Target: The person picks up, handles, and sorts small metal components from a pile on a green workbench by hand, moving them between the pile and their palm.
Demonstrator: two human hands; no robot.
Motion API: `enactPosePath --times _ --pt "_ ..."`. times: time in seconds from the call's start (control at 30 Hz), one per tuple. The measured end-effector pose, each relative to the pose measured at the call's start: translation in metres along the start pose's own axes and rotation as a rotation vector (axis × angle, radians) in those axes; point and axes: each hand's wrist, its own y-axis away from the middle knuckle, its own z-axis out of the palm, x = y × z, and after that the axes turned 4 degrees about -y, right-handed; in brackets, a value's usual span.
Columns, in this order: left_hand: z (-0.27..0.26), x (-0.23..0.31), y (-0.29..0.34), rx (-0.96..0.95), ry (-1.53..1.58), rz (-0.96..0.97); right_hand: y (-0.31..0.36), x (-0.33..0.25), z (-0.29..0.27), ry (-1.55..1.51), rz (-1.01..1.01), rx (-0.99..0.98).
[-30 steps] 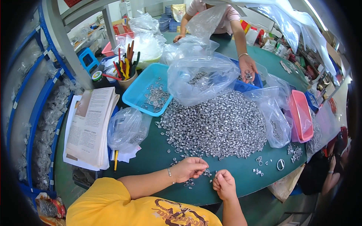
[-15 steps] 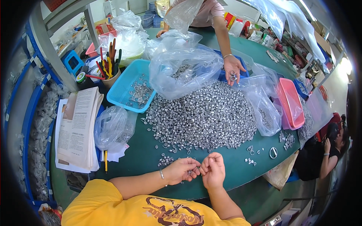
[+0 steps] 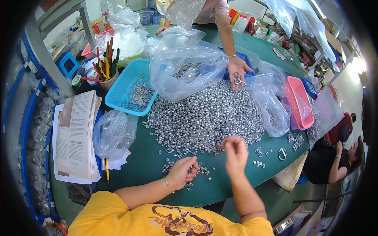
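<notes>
A broad heap of small silver metal rings [image 3: 204, 118] covers the middle of the green table. In front of it, my left hand [image 3: 182, 173] is closed, with thumb and forefinger pinching a small metal ring [image 3: 194, 156]. Loose pieces lie on the table around those fingers. My right hand [image 3: 236, 155] is raised at the heap's near right edge, its fingers loosely curled and a little blurred. I see nothing held in it. Across the heap, another person's hand [image 3: 237, 67] holds a few rings in its fingers, palm up.
A light-blue basket [image 3: 112, 100] with rings stands left of the heap, near a cup of pliers [image 3: 108, 80]. Plastic bags [image 3: 187, 74] lie behind. An open book [image 3: 76, 137] and a filled bag [image 3: 114, 133] sit left. Pink baskets [image 3: 301, 104] stand right; a seated person is beyond.
My right hand has parted from the left and moved right and forward toward the heap. My left hand has shifted slightly left and stays closed. The other person's hand still holds rings.
</notes>
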Motion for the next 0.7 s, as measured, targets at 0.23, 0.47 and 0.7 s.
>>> enactPosePath --times 0.23,0.47,0.7 --pt "-0.006 -0.009 -0.002 0.013 -0.106 0.146 -0.152 0.025 -0.045 0.433 -0.149 0.202" --pt "-0.009 -0.009 -0.001 0.003 -0.141 0.145 -0.229 0.040 -0.032 0.866 -0.263 0.127" --pt "-0.011 -0.011 -0.003 -0.033 -0.100 0.124 -0.258 0.057 -0.044 1.091 -0.157 -0.085"
